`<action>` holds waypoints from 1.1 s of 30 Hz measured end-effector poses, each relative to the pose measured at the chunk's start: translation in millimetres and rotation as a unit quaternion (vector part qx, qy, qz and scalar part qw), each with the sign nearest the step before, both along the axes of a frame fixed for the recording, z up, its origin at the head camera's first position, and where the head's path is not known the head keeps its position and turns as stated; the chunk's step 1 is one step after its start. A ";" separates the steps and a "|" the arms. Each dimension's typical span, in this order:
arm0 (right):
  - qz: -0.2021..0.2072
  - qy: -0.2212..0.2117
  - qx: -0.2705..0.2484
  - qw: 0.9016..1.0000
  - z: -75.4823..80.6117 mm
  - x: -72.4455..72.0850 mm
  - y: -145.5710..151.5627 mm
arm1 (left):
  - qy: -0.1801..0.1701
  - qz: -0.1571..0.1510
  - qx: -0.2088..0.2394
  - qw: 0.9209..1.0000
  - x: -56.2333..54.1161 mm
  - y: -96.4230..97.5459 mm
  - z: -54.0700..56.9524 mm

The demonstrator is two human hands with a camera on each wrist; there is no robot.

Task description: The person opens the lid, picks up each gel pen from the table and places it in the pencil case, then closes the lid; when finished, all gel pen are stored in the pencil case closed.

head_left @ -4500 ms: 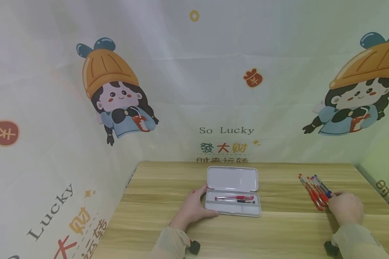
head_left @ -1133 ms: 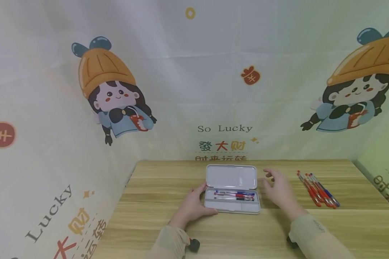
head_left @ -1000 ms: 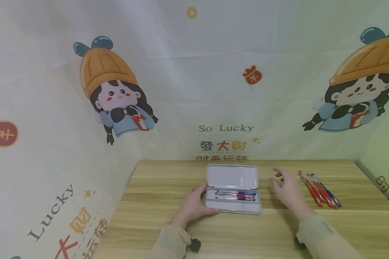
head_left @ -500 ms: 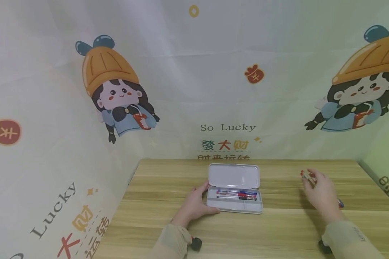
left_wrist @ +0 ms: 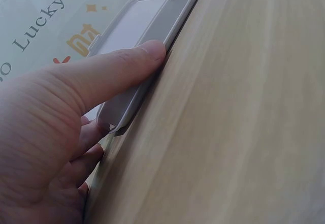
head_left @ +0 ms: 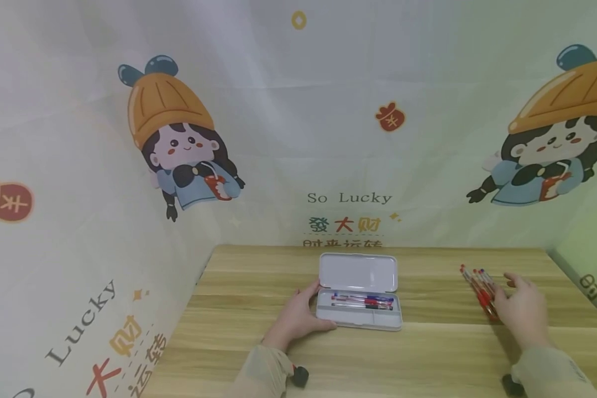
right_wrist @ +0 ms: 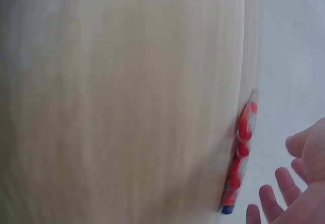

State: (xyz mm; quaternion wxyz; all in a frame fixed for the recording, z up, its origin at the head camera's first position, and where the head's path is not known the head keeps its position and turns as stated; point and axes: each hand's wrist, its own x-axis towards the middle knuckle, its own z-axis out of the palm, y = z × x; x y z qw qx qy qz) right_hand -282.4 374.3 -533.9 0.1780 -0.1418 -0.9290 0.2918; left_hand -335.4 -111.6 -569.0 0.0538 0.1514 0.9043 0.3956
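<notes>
A pale pencil case lies with its lid raised on the wooden table. Three pens, with blue, red and black grips, rest in its back compartment. My left hand holds the case's left end, thumb on the front edge and fingers behind; the left wrist view shows this thumb at the case rim. Over at the right, my right hand hovers with loose fingers beside a pile of mostly red pens, covering part of it. In the right wrist view, the fingers stand apart from the pens.
The front compartment of the case is split by a small divider. Behind the wooden table hangs a printed cloth backdrop, which also covers both sides.
My right hand has moved from beside the case rightward to the pen pile. Compared with the oldest frame, a blue pen now lies in the case. The left hand has stayed put.
</notes>
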 end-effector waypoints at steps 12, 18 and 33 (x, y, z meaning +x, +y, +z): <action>-0.028 -0.132 0.041 0.990 -6.7 8.8 26.2 | 0.005 -0.006 0.005 1.000 0.5 -0.3 2.9; -0.024 -0.146 0.061 0.987 -5.1 11.2 24.9 | 0.000 -0.002 0.008 1.000 1.6 -0.4 2.6; -0.019 -0.170 0.014 0.985 -3.7 9.2 19.3 | -0.007 0.011 0.002 1.000 3.0 0.0 1.1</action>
